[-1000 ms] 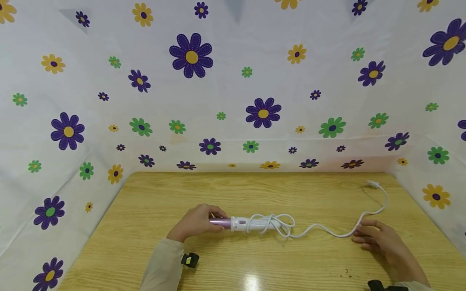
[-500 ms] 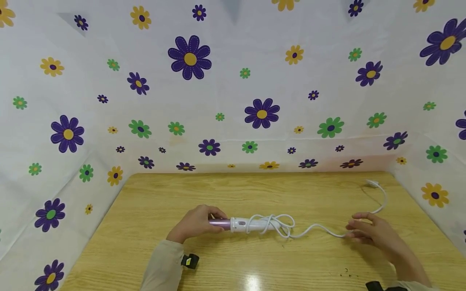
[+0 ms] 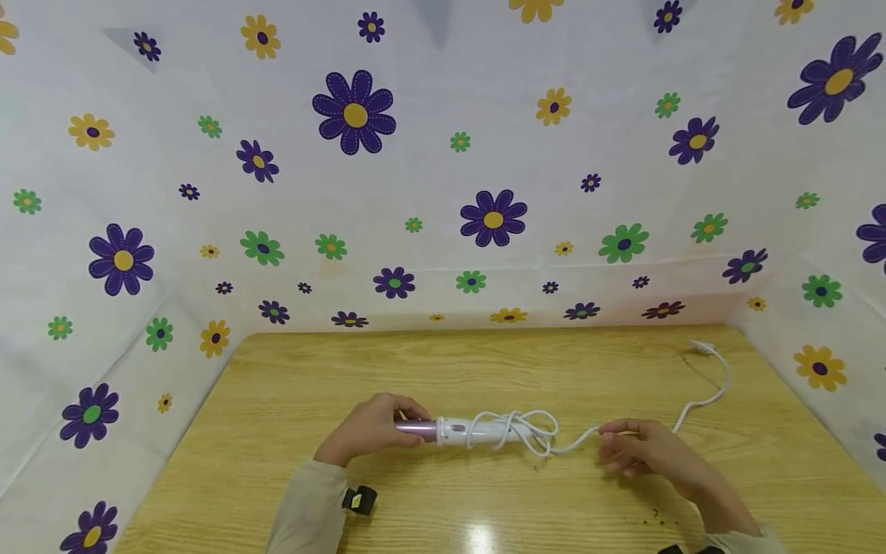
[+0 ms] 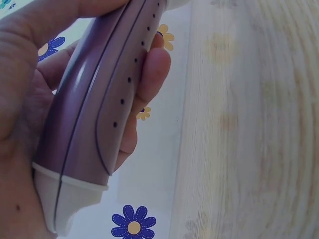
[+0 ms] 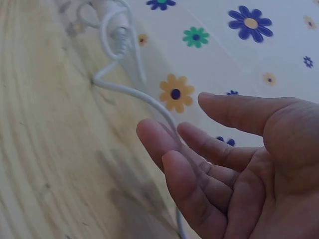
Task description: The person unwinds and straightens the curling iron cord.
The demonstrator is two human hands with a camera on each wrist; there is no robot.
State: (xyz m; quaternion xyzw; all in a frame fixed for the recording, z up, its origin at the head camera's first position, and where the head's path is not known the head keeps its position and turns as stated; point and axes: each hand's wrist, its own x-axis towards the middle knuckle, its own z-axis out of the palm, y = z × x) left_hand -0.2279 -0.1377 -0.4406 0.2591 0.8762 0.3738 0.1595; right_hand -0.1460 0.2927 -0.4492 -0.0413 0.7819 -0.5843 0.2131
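A purple-and-white hair styling iron (image 3: 446, 431) lies across the middle of the wooden table. My left hand (image 3: 377, 425) grips its purple section, fingers on one side and thumb on the other. Close up in the left wrist view, that purple barrel (image 4: 94, 94) shows a row of small dark holes and a white end piece (image 4: 72, 199). White cord (image 3: 540, 415) loops loosely over the white handle and runs right. My right hand (image 3: 647, 452) is at this cord, its fingers loosely bent. In the right wrist view the cord (image 5: 134, 93) passes behind the fingers, with the thumb held apart.
The cord's far end with its plug (image 3: 701, 345) lies at the table's back right. Flower-printed white cloth (image 3: 429, 177) walls in the wooden table (image 3: 332, 369) at the back and both sides. Small dark specks (image 3: 657, 517) lie near the front right.
My right hand has moved left along the cord toward the styling iron, and the cord's stretch to the right has shifted. My left hand keeps its grip in the same place.
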